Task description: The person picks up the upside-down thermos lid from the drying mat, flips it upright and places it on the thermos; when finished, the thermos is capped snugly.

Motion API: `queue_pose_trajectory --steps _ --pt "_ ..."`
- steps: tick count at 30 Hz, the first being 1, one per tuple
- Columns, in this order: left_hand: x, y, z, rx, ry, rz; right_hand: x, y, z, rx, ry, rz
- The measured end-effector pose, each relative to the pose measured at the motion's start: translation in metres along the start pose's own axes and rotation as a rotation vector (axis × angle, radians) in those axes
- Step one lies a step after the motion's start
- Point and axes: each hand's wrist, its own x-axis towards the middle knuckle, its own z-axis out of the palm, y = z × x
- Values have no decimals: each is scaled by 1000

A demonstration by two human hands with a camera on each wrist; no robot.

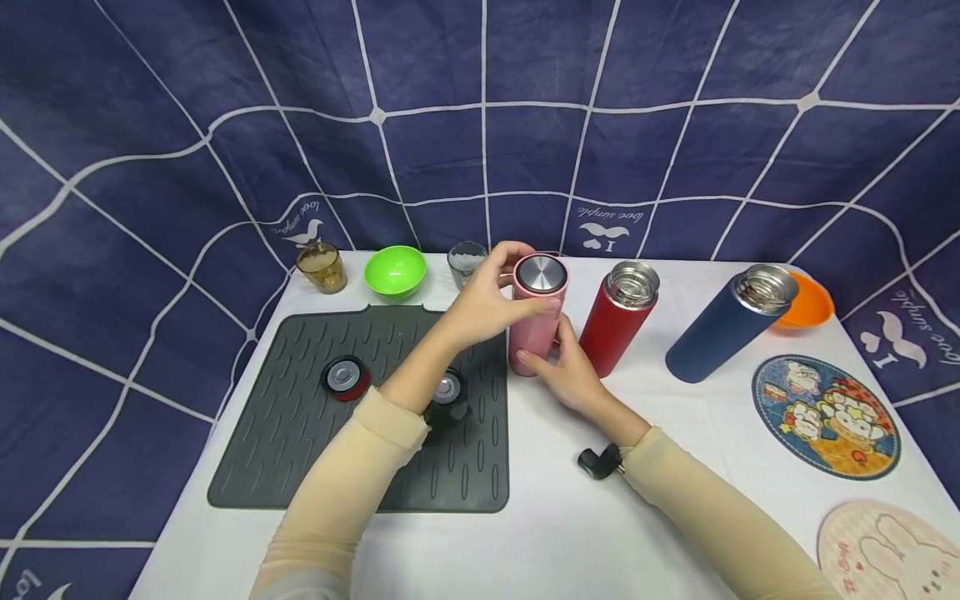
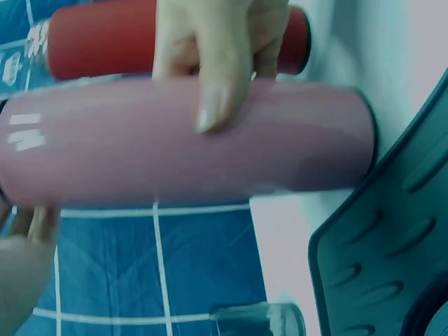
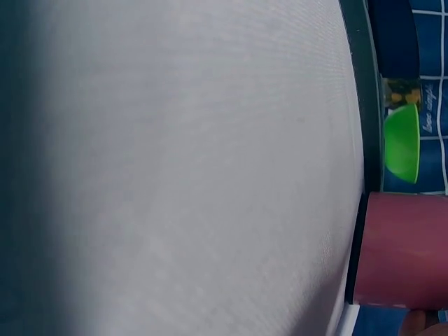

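Note:
A pink thermos flask (image 1: pixel 534 329) with a brushed-metal lid (image 1: pixel 542 273) stands upright beside the dark mat's right edge. My left hand (image 1: pixel 495 296) grips it at the top, thumb across the front just below the lid. Lower down, my right hand (image 1: pixel 567 377) holds the body from the right side. In the left wrist view the right thumb (image 2: pixel 222 91) lies along the pink flask (image 2: pixel 126 140). The right wrist view catches the flask's lower end (image 3: pixel 406 248) at its edge. A red flask (image 1: pixel 618 321) with an uncovered steel mouth is just right of my right hand.
A blue flask (image 1: pixel 727 325) leans in view before an orange bowl (image 1: pixel 806 304). The grey mat (image 1: pixel 285 467) bears a red-black lid (image 1: pixel 345 379) and another lid (image 1: pixel 447 387). Behind stand an amber glass (image 1: pixel 322 268), a green bowl (image 1: pixel 395 272) and a clear glass (image 1: pixel 467 260). Round coasters (image 1: pixel 825 417) lie right.

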Motion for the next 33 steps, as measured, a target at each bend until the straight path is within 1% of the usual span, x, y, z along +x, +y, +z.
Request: queue_pose_trajectory --steps 1,3,4,5,6,7,8,9,11,13,14,16,18,21,23,25,27,29,31,33 --pt "1 0 -2 -19 -33 2 0 0 0 3 0 -1" --pt "2 -1 -8 -70 -122 4 -1 -1 1 9 -1 -2" --pt "2 -2 -10 -90 -161 -5 -1 0 1 10 -2 -1" --pt "2 -2 -12 -100 -189 -8 -1 0 1 10 -4 1" --pt "2 -3 -13 -98 -201 -14 -1 0 1 9 -7 3" --pt "2 -3 -12 -87 -195 -21 -2 0 1 7 -11 5" --pt "2 -3 -11 -66 -175 -21 -2 0 1 4 -15 2" --pt "1 -3 -9 -40 -140 -26 -2 0 1 1 -19 -1" --pt "0 -2 -3 19 -50 -43 -2 1 1 2 -24 -8" --pt "-2 2 2 48 18 -58 -1 1 1 3 -23 -19" --pt "-3 4 3 50 36 -57 -1 1 1 5 -19 -21" --pt "-5 15 4 48 52 -59 0 0 1 12 -9 -19" --pt "-8 24 3 30 51 -46 1 -1 2 15 1 -13" --pt "-10 32 1 -12 49 -46 2 -4 4 7 19 -3" --pt "-10 29 -1 -34 49 -56 3 -5 5 -7 31 0" --pt "-9 27 -3 -49 36 -58 4 -6 6 -31 44 -10" --pt "-8 24 -6 -52 -1 -43 4 -7 7 -54 57 -19" --pt "-5 18 -9 -67 -62 -23 4 -6 7 -69 64 -29" --pt "-2 9 -11 -70 -115 -3 4 -6 6 -76 66 -33" --pt "0 2 -10 -44 -129 7 3 -5 6 -75 63 -32"
